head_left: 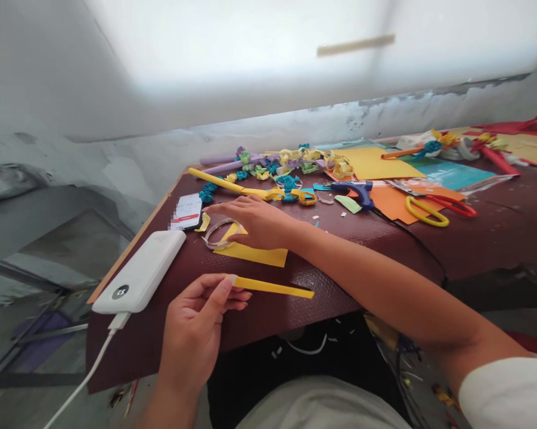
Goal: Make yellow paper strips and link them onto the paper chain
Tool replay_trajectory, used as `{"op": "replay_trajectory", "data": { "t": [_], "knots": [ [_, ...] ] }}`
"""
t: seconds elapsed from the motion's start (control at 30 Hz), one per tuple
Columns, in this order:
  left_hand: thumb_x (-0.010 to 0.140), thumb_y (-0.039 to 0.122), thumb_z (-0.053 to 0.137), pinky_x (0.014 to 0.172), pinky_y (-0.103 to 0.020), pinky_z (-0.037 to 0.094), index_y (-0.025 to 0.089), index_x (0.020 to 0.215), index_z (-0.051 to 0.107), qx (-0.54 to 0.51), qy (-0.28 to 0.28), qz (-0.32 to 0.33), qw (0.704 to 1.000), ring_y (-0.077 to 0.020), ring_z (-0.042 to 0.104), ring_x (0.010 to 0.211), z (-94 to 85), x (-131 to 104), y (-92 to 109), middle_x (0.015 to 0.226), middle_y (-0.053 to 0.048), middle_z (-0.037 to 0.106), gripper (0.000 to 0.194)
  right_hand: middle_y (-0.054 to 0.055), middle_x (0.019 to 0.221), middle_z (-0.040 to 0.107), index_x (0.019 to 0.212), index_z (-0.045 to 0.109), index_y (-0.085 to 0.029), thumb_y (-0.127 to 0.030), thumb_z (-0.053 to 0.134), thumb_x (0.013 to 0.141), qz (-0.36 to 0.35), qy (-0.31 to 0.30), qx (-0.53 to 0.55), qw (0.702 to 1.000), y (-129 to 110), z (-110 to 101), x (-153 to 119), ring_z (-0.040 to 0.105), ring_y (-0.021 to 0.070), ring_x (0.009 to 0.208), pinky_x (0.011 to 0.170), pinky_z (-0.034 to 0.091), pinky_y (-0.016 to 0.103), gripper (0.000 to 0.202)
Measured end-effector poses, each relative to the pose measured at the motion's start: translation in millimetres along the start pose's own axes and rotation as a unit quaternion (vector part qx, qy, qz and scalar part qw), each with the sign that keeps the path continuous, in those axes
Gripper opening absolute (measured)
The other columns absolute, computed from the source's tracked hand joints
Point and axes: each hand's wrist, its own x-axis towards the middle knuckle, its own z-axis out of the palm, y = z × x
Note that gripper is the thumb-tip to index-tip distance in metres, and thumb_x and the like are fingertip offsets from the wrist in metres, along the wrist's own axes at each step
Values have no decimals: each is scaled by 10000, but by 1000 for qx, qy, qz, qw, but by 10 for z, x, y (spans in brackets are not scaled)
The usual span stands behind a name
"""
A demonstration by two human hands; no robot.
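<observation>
Near the table's front edge, my left hand [199, 322] pinches one end of a narrow yellow paper strip [277, 288], which points to the right. My right hand [254, 221] reaches across the table with its fingers spread, palm down. Beneath and beside it lie a yellow paper piece [263, 255] and a ring of whitish tape [212, 239]. A small pale yellow scrap [203, 223] rests left of the ring. Behind my right hand is a yellow paper stem [214, 181] with looped yellow and blue paper at its right end.
A white power bank [143, 268] with a cable and a phone [188, 211] lie at the left. Farther right are a blue glue gun [360, 192], scissors [429, 205], orange sheets [391, 202] and a yellow sheet [379, 163]. Curled paper flowers [245, 159] line the back.
</observation>
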Motion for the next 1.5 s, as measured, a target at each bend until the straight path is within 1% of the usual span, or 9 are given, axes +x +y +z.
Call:
{"op": "replay_trajectory", "data": {
  "t": [0.07,0.17,0.23,0.4,0.63,1.0,1.13,1.27,1.5],
  "knots": [
    [740,344,917,635,-220,635,144,891,757,-10,23,2,1000,-189,779,691,21,-6,12,773,-75,798,298,122,1565,568,1483,544,-187,-202,672,985,-1,47,-7,999,-148,-134,-62,501,272,1435,1197,344,430,514],
    [736,321,920,643,-237,648,147,881,737,-35,61,15,997,-213,797,710,71,-42,22,753,-67,797,291,55,1268,760,1208,723,-217,-210,549,1060,30,110,21,993,-509,-253,-296,660,197,1215,1054,452,331,229],
    [754,297,910,681,-258,662,155,877,736,-63,55,22,996,-210,802,740,110,-98,19,791,-63,807,256,20,1118,807,1043,770,-234,-273,587,1058,37,148,19,988,-776,-206,-529,706,185,1072,992,463,335,188],
    [828,285,859,777,-329,690,195,895,779,-79,-6,31,996,-205,803,807,201,-305,2,861,-39,814,138,-8,1063,831,1047,771,-231,-231,643,1035,90,259,56,960,-1170,116,-1010,739,144,943,864,478,345,129],
    [841,260,844,691,-321,707,216,888,791,29,14,137,990,-198,792,728,314,-380,-43,804,-7,798,83,17,942,787,990,791,-188,-187,726,974,159,301,139,930,-1168,112,-1147,725,136,871,829,517,296,67],
    [879,346,806,718,-272,695,217,893,782,198,-20,126,972,-176,783,711,360,-382,27,809,-2,779,132,72,892,714,936,665,-145,-150,510,1046,106,217,-22,970,-1117,209,-1299,591,193,821,787,494,345,190],
    [858,336,826,627,-284,685,213,915,771,139,-29,117,983,-184,766,648,402,-348,-28,791,-15,781,147,49,853,670,904,620,-165,-173,484,1050,165,232,71,956,-1127,202,-1311,568,174,782,732,473,316,200],
    [808,278,869,686,-252,673,214,956,803,94,-49,110,988,-180,777,712,504,-347,-102,865,-39,809,174,23,885,691,908,632,-184,-259,562,1039,288,287,246,880,-1154,126,-1339,634,148,827,750,493,281,166],
    [800,287,877,682,-236,660,215,929,846,95,-40,83,991,-176,772,704,542,-343,-164,879,-51,821,151,42,890,722,917,760,-166,-194,670,992,241,345,155,894,-1103,146,-1390,656,164,875,805,533,296,120]
  ]
}}
